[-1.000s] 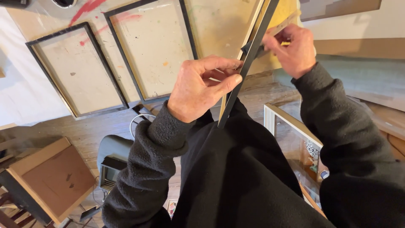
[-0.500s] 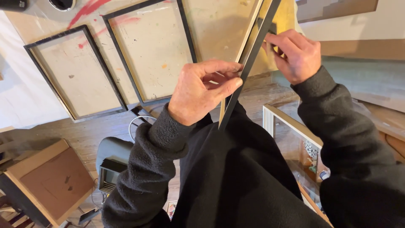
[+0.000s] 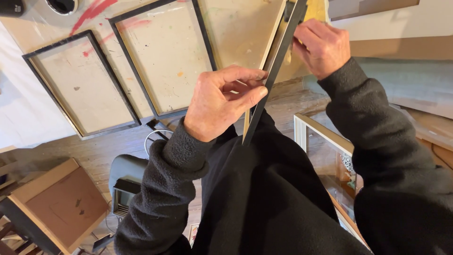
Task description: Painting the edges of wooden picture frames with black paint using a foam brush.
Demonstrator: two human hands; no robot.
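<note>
Higher now, right hand (image 3: 323, 47) and left hand (image 3: 222, 101) each grip one dark frame strip (image 3: 276, 66); two frames (image 3: 137, 123) below.

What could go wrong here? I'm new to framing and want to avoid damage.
1. The long dark frame strip is pinched only by the left hand and right hand; it might slip and drop.
2. Its lower end sits close to the torso and could poke it.
3. If dropped, it might hit the pale wooden frame below.

Both black-sleeved arms are raised, left hand (image 3: 222, 101) pinching, right hand (image 3: 323, 45) curled shut.
</note>
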